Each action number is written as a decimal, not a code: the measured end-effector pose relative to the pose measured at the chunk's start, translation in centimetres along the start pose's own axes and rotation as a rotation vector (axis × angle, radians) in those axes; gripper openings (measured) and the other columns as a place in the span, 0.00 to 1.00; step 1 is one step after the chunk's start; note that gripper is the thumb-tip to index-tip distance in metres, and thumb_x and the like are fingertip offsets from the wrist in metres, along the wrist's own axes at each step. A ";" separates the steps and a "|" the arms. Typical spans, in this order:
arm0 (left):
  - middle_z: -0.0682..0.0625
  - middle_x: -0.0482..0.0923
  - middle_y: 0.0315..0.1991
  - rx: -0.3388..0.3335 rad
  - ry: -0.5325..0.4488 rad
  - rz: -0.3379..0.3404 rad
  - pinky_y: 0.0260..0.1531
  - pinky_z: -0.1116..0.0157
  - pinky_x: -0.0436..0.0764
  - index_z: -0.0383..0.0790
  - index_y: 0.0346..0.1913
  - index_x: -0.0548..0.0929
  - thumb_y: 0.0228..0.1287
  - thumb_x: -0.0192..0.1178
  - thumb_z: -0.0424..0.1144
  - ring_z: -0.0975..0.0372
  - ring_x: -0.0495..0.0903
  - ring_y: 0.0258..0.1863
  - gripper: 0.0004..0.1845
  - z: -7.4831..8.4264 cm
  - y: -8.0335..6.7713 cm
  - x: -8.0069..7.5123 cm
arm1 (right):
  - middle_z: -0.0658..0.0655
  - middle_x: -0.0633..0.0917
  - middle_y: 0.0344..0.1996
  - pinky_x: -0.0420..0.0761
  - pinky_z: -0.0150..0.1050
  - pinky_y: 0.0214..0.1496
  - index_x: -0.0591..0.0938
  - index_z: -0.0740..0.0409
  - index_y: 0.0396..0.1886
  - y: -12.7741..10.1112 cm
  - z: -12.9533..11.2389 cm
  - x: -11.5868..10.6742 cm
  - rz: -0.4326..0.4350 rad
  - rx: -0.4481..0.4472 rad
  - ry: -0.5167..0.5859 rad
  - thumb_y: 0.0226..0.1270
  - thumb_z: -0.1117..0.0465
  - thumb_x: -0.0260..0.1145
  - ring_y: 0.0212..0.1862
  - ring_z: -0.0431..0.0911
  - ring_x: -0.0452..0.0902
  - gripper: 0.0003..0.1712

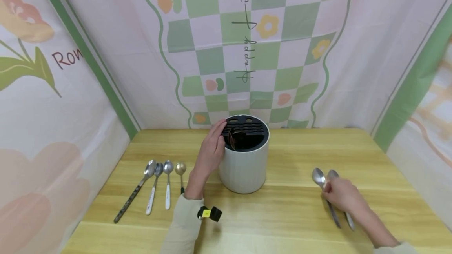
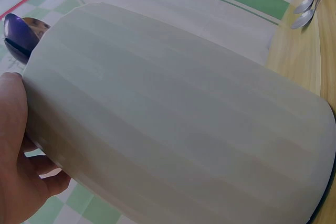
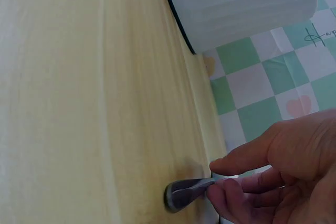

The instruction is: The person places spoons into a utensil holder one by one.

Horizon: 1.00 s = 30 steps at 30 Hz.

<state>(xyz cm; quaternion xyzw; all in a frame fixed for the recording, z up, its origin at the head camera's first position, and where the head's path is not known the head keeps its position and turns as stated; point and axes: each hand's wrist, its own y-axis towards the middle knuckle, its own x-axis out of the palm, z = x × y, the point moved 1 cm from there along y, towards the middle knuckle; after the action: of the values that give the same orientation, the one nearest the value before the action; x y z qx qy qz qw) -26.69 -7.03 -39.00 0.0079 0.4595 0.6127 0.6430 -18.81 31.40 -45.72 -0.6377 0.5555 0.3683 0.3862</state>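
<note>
Steel spoon point(image 1: 319, 177) pinched under right hand point(image 1: 340, 195) fingers point(image 3: 236, 163); left hand point(image 1: 210, 152) cups the white holder point(image 1: 243, 166).

**Materials & finish, as I see them**

Table point(image 1: 289, 207): pale wood, visible grain, smooth w/ a soft sheen. Holder point(image 1: 243, 167): matt off-white body, smooth, prob. plastic; black slotted top point(image 1: 247, 130), semi-gloss. Spoons by right hand point(image 1: 323, 179): polished metal, shiny. Four spoons at left point(image 1: 166, 171): glossy metal bowls; two w/ white handles, one dark speckled handle. Backdrop point(image 1: 226, 50): printed cloth, matt, lightly creased. Sleeve point(image 1: 183, 222): beige knit, soft-looking.
</note>
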 end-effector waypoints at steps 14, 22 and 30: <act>0.43 0.65 0.74 0.002 0.006 0.005 0.75 0.55 0.64 0.33 0.72 0.67 0.75 0.40 0.35 0.53 0.64 0.75 0.26 -0.1 0.0 0.0 | 0.46 0.69 0.10 0.64 0.28 0.17 0.71 0.52 0.10 -0.3 0.0 0.8 -0.024 0.071 -0.003 0.55 0.63 0.65 0.16 0.39 0.62 0.18; 0.43 0.64 0.74 -0.004 -0.002 0.003 0.75 0.55 0.64 0.32 0.72 0.67 0.75 0.40 0.35 0.52 0.64 0.75 0.26 -0.1 -0.1 0.1 | 0.45 0.69 0.09 0.67 0.29 0.16 0.71 0.52 0.09 -0.4 0.4 1.3 -0.036 0.080 0.015 0.57 0.62 0.65 0.15 0.39 0.65 0.19; 0.40 0.65 0.73 0.008 -0.013 0.015 0.75 0.53 0.65 0.32 0.72 0.67 0.75 0.40 0.34 0.51 0.64 0.74 0.26 -0.1 0.0 0.1 | 0.45 0.68 0.10 0.65 0.30 0.17 0.70 0.50 0.10 -0.2 0.4 1.3 -0.025 0.047 0.015 0.58 0.61 0.64 0.17 0.40 0.64 0.19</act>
<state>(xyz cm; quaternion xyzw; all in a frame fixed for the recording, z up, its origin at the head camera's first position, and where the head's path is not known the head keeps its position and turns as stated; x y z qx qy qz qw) -26.75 -6.97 -39.08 0.0179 0.4575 0.6155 0.6415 -18.44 31.20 -47.04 -0.6382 0.5588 0.3453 0.4016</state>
